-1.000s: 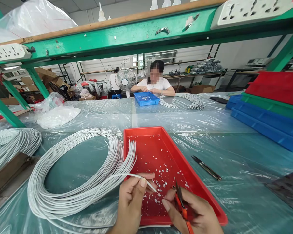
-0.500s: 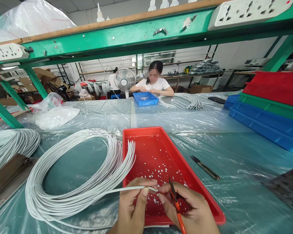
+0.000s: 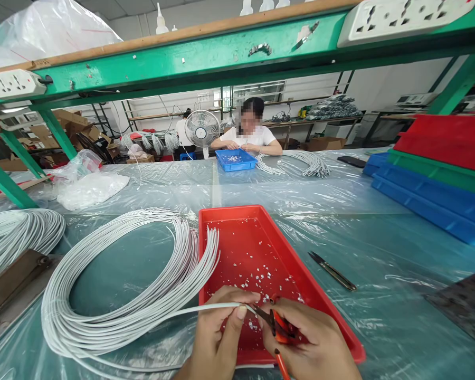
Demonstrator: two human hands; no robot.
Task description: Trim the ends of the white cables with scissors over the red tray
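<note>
at lower centre, the left hand [image 3: 221,332] pinches a white cable [image 3: 217,305], seemingly steadying its end for the orange-handled snips [image 3: 278,324] gripped by the right hand [image 3: 314,338].

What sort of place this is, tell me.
Likely a cable workshop: a large coil of thin white cables, a shallow red plastic tray of whitish scraps, and a green metal beam bearing white power strips.

Above the red tray [image 3: 315,282], toward its near edge, dark-bladed orange cutters [image 3: 279,326] meet a slim white cable [image 3: 217,305].
</note>
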